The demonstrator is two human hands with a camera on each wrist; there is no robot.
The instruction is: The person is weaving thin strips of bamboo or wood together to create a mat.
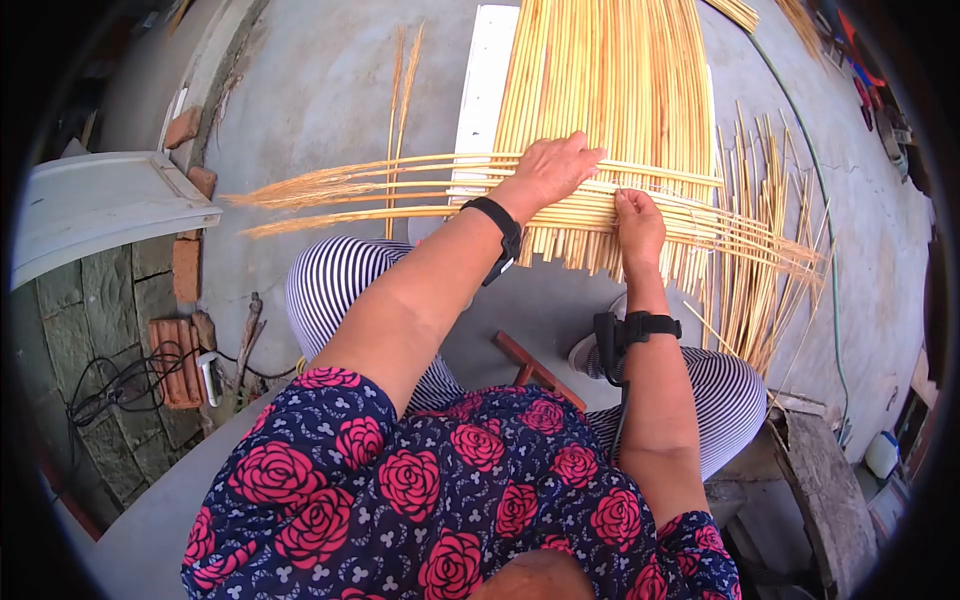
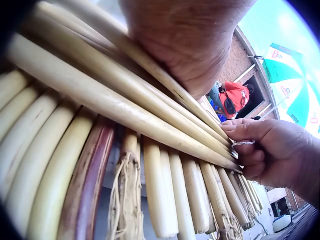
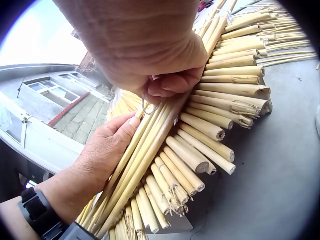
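A mat of straight pale-yellow stalks point(image 1: 610, 90) lies lengthwise, with several thinner tasselled stalks point(image 1: 420, 187) across it near its cut ends. My left hand point(image 1: 552, 172) rests over these cross stalks and presses them onto the mat. In the right wrist view its thumb lies along them; its other fingers are largely hidden. To its right, my right hand point(image 1: 640, 228) has its fingers curled and pinches a thin white thread point(image 2: 243, 143) at the cross stalks. The thread makes a small loop point(image 3: 145, 106) below those fingers in the right wrist view.
A white board point(image 1: 487, 70) lies under the mat. Loose stalks point(image 1: 755, 240) are spread on the concrete floor at right, beside a green hose point(image 1: 835, 290). At left are bricks point(image 1: 186, 268) and a black cable point(image 1: 125, 390). A person in red point(image 2: 235, 97) is in the background.
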